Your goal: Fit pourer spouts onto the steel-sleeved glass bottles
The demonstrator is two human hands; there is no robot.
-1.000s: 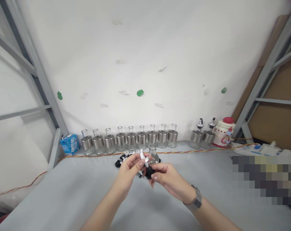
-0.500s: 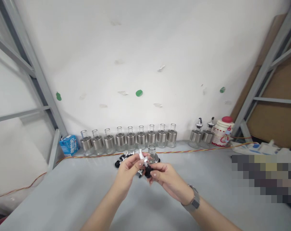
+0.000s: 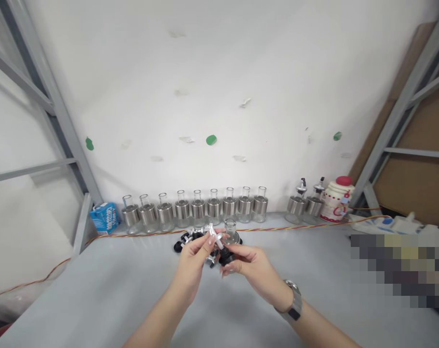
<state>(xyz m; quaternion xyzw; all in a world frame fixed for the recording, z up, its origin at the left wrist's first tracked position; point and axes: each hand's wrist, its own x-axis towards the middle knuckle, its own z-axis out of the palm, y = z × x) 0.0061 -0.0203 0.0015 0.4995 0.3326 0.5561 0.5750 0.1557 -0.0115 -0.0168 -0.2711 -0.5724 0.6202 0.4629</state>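
Between both hands, over the table, is a pour spout (image 3: 219, 241) with a silvery top and a black stopper base. My left hand (image 3: 195, 256) pinches its silvery upper end between thumb and fingers. Its black base sits in the closed fingers of my right hand (image 3: 254, 273), which has a watch on the wrist. Just behind the hands stands an open-necked glass bottle (image 3: 231, 232), its lower part hidden by the fingers. More black and silver pour spouts (image 3: 186, 238) lie in a loose pile behind and beside my left hand, partly covered by it.
A row of open glass bottles with steel sleeves (image 3: 197, 209) lines the wall. Right of it, two bottles with spouts fitted (image 3: 297, 208) stand beside a red-lidded jar (image 3: 337, 200). A blue carton (image 3: 104, 218) is at the left. A twisted wire (image 3: 277, 228) runs along the table's back.
The spout has tilted further, its black base turning down to the right. My right fingers have shifted their hold around the base. The bottles have not moved.
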